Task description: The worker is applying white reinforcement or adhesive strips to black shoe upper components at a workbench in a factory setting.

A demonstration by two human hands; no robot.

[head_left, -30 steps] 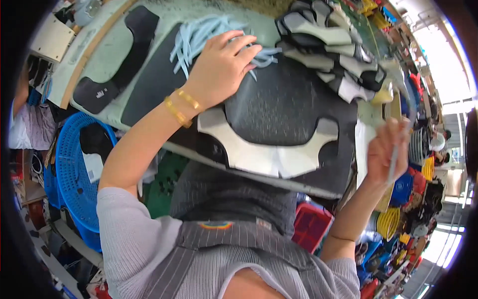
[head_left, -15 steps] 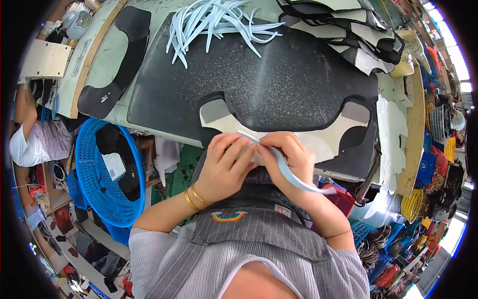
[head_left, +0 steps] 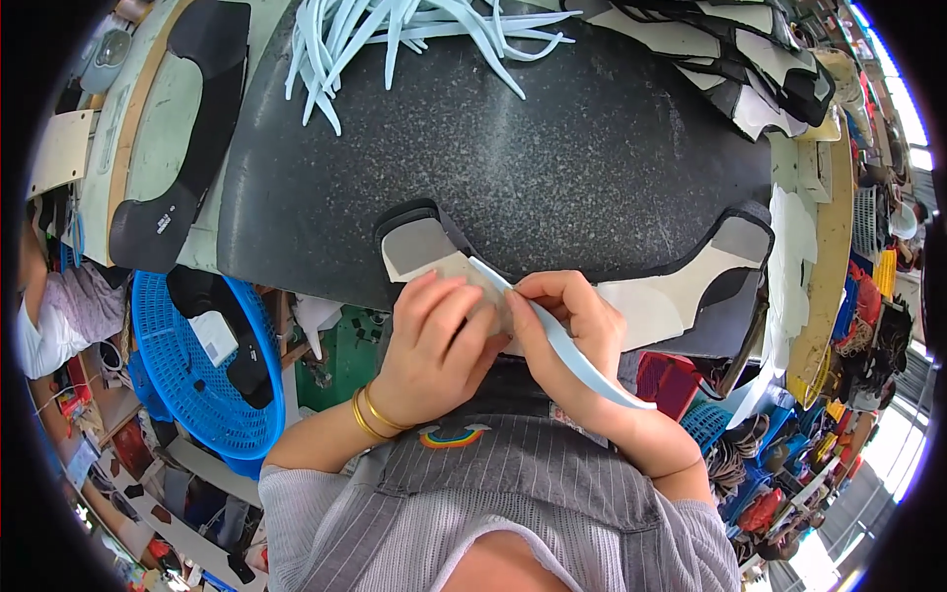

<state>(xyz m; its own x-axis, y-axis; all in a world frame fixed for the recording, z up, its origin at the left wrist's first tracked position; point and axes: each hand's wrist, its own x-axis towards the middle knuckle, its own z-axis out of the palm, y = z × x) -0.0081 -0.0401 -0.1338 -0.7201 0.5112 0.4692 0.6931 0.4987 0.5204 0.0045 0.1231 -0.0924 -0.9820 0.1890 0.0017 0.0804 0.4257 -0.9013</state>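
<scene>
A narrow light-blue strip (head_left: 567, 347) is pinched between the thumb and forefinger of my right hand (head_left: 572, 321). Its far end rests over the beige face of a curved black-edged foam piece (head_left: 641, 304), and its tail trails across my right wrist. My left hand (head_left: 439, 340), with bracelets at the wrist, hovers over the left part of that piece. Its bent fingers are apart and slightly blurred, just left of the strip's end, and I see nothing held in them. The middle of the foam piece is partly hidden behind both hands.
A dark speckled board (head_left: 493, 158) covers the bench, with a heap of light-blue strips (head_left: 395, 30) at its far side. Stacked foam pieces (head_left: 760, 59) lie far right, a black curved piece (head_left: 192, 128) far left. A blue basket (head_left: 276, 365) stands left; a person (head_left: 59, 306) is beyond.
My left fingers have come away from the strip's end and spread slightly. My right hand keeps its pinch. The whole view has shifted a little, and the foam piece appears slightly larger.
</scene>
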